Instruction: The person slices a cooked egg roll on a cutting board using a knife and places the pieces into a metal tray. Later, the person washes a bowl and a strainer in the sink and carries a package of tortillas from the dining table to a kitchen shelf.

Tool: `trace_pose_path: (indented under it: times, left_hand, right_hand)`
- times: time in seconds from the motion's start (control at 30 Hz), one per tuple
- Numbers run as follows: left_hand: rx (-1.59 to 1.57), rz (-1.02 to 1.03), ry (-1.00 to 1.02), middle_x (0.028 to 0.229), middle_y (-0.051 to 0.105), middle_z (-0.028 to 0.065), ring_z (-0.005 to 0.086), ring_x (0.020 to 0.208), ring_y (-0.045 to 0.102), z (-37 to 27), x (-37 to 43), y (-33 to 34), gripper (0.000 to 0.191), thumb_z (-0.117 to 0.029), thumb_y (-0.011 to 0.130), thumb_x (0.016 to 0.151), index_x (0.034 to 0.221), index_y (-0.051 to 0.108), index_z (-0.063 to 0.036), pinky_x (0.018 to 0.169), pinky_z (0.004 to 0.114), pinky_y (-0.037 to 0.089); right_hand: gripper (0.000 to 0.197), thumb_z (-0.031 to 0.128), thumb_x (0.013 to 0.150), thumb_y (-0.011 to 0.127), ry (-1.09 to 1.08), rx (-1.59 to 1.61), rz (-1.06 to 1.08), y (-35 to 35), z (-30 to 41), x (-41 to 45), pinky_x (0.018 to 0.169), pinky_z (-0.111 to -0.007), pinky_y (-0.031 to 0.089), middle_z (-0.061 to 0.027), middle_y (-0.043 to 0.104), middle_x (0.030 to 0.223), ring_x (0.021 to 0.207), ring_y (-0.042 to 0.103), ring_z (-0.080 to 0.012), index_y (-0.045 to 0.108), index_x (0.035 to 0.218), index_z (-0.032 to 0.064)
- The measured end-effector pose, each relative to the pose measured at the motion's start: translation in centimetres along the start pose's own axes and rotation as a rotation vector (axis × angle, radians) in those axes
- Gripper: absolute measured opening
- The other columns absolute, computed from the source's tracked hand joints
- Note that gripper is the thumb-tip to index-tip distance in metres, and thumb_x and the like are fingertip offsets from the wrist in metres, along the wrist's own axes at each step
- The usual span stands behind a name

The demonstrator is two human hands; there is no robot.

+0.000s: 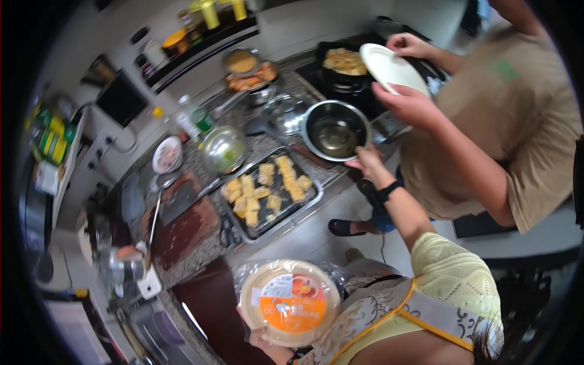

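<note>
My left hand (261, 340) grips the edge of a clear-wrapped pack of round beige disposable plates (251, 319), whose orange label bears writing. My right hand (370, 162) has hold of the near rim of a steel bowl (335, 132) with some clear yellowish liquid in the bottom. Between my hands and the wall, a metal tray (315, 194) lies on the granite counter (180, 269). Several golden, block-shaped food pieces (246, 191) sit on it, perhaps stuffed tofu.
To the right, a co-worker's hands (406, 102) hold a white oval plate (388, 66) beside a pan of frying food (344, 61) on the hob. A cleaver (180, 205) rests on a wooden board (196, 232). Nearby are a white bowl (167, 155), a glass lid (223, 148) and a ladle (155, 223).
</note>
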State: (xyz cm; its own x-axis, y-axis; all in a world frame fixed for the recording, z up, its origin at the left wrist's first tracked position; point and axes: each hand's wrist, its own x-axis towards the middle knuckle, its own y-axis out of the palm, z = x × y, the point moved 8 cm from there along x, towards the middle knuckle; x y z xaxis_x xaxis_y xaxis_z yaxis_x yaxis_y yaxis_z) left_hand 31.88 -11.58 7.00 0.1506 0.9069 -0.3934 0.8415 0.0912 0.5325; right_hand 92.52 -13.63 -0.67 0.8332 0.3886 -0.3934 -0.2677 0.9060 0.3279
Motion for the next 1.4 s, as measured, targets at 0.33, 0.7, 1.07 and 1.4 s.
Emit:
trace_pose_path:
  times: [0.33, 0.7, 1.07, 1.4]
  left_hand:
    - [-0.159, 0.024, 0.086, 0.13, 0.051, 0.0156, 0.0257, 0.115, 0.051, -3.4, -3.1, -4.5, 0.06, -0.02, 0.047, 0.079, 0.136, 0.042, -0.0015, 0.097, 0.036, 0.044]
    - [-0.201, -0.313, 0.325, 0.126, 0.054, 0.0153, 0.0246, 0.111, 0.054, -5.3, -14.9, -17.1, 0.054, -0.018, 0.047, 0.081, 0.131, 0.046, 0.0011, 0.094, 0.036, 0.046]
    - [-0.234, -0.516, 0.475, 0.122, 0.057, 0.015, 0.0235, 0.108, 0.057, -11.8, -20.0, -32.4, 0.048, -0.016, 0.047, 0.082, 0.126, 0.051, 0.0037, 0.091, 0.035, 0.049]
    - [-0.456, -0.523, 0.523, 0.136, 0.048, 0.0139, 0.0279, 0.123, 0.047, -16.8, -27.1, -46.6, 0.072, -0.011, 0.051, 0.067, 0.139, 0.041, -0.0045, 0.105, 0.037, 0.038]
  right_hand:
    - [0.036, 0.007, 0.095, 0.046, 0.081, -0.299, 0.132, -1.7, 2.6, -11.6, 0.051, -0.031, 0.062, -0.0152, 0.065, 0.088, 0.06, 0.069, -0.0224, 0.039, 0.13, 0.006]
    - [0.044, 0.003, 0.09, 0.045, 0.1, -0.47, 0.464, 7.3, 0.1, -25.2, 0.051, -0.031, 0.062, -0.0155, 0.063, 0.091, 0.058, 0.069, -0.0219, 0.037, 0.133, 0.0035]
    - [0.03, 0.006, 0.091, 0.049, 0.178, -0.508, 0.682, 25.3, -14.6, -36.1, 0.051, -0.03, 0.062, -0.0111, 0.061, 0.089, 0.063, 0.068, -0.0197, 0.044, 0.121, 0.0026]
    - [0.017, 0.01, 0.092, 0.056, 0.286, -0.594, 0.797, 31.8, -32.1, -40.5, 0.056, -0.035, 0.064, -0.0141, 0.063, 0.084, 0.065, 0.069, -0.0251, 0.05, 0.104, 0.0005]
